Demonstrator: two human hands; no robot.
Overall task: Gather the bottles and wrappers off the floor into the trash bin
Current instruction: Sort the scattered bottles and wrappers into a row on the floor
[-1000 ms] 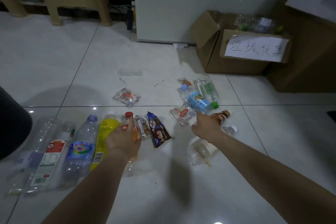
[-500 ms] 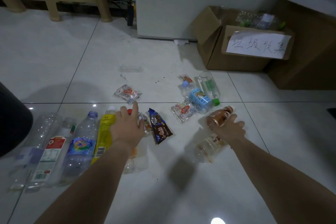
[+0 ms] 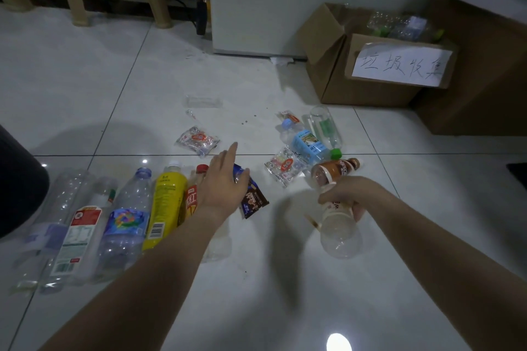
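Right hand (image 3: 342,194) grips one clear cream-labelled plastic bottle (image 3: 340,232) right of centre, with one brown coffee bottle (image 3: 333,172) against its knuckles. Left hand (image 3: 221,184) is spread open, fingers straight, over one dark brown wrapper (image 3: 253,199). A row of five plastic bottles (image 3: 128,216) lies lower left; two further bottles (image 3: 309,145) and three clear red-printed wrappers (image 3: 196,139) lie mid-frame. One brown cardboard box (image 3: 370,88) stands upper right.

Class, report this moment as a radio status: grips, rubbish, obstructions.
Left grip open over dark wrapper. Right grip holds clear bottle. Cardboard box open, nothing blocking.
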